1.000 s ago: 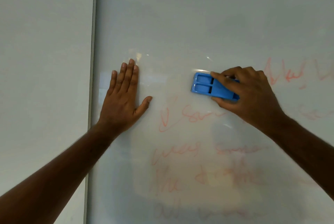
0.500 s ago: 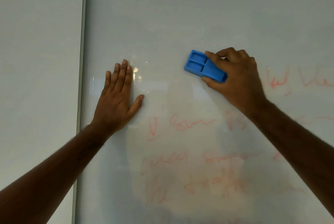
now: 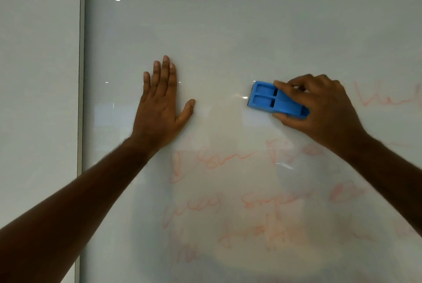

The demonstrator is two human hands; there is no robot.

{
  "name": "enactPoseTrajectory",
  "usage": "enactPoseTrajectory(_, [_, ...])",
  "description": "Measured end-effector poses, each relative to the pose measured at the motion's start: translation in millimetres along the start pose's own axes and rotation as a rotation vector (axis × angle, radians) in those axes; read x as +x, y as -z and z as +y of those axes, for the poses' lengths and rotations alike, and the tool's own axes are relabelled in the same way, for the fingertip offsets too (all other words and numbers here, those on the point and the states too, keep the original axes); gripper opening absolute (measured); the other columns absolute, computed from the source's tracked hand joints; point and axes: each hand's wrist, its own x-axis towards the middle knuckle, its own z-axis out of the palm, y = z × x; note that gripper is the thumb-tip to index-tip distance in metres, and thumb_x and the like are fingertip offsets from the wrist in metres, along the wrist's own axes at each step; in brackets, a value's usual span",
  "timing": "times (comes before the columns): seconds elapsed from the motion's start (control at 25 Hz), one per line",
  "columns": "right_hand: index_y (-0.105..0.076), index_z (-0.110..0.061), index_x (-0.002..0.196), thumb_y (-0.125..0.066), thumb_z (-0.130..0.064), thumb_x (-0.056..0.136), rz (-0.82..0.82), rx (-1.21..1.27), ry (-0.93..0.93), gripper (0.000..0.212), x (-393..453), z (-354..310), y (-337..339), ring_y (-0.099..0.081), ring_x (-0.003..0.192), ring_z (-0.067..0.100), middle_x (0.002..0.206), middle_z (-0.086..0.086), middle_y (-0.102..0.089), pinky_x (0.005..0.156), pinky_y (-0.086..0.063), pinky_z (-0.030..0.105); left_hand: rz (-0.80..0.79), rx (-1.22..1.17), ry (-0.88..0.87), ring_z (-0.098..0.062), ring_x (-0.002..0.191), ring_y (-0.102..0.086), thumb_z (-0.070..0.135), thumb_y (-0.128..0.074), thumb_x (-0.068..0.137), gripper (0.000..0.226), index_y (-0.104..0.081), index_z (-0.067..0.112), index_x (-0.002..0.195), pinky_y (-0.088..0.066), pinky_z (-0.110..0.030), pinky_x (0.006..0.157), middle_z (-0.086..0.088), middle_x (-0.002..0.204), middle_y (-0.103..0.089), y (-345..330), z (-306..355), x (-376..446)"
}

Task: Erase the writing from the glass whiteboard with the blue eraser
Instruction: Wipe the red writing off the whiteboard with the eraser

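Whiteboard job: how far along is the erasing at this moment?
Roughly the top part looks done: the whiteboard is bare above the eraser. In hand: the right hand grips the eraser against the glass, while the left hand rests flat. Left: several faint lines of red writing below and a word at right.

Two bare forearms, sleeveless, hands (image 3: 159, 109) ungloved.
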Motion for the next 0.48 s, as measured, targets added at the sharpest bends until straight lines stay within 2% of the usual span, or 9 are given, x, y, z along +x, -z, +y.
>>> enactPoseTrajectory(0.2, [-0.052,-0.026,0.15,-0.057,-0.059,0.091,0.022,0.044,-0.103,0.067,34.4,4.3,-3.9,-0.052,0.11,0.03,0.127,0.002,-0.058,0.088,-0.044,0.05,0.022,0.0,-0.031,-0.036,0.17,-0.001,0.055,-0.033,0.11,0.087,-0.012,-0.002,0.172,0.013,-0.036,0.136,-0.02,0.182,-0.004,-11.4,39.6,20.1])
enactPoseTrajectory(0.32, [-0.052,-0.028,0.15,-0.056,-0.058,0.091,0.02,0.066,-0.05,0.066,21.2,-4.9,-8.6,-0.052,0.109,0.027,0.128,-0.001,-0.058,0.088,-0.043,0.048,0.02,0.0,-0.044,-0.035,0.17,-0.001,0.053,-0.032,0.11,0.085,-0.011,-0.001,0.173,0.013,-0.035,0.135,-0.02,0.182,-0.004,-16.9,56.2,21.1])
enactPoseTrajectory(0.48, [-0.057,-0.023,0.147,-0.052,-0.056,0.093,-0.007,0.069,0.075,0.063,-19.1,0.7,-6.8,-0.053,0.104,0.025,0.125,0.001,-0.062,0.083,-0.043,0.046,0.036,0.024,-0.046,-0.036,0.17,-0.003,0.052,-0.031,0.112,0.083,-0.012,-0.002,0.172,0.006,-0.042,0.138,-0.021,0.182,-0.005,-19.7,62.6,16.6])
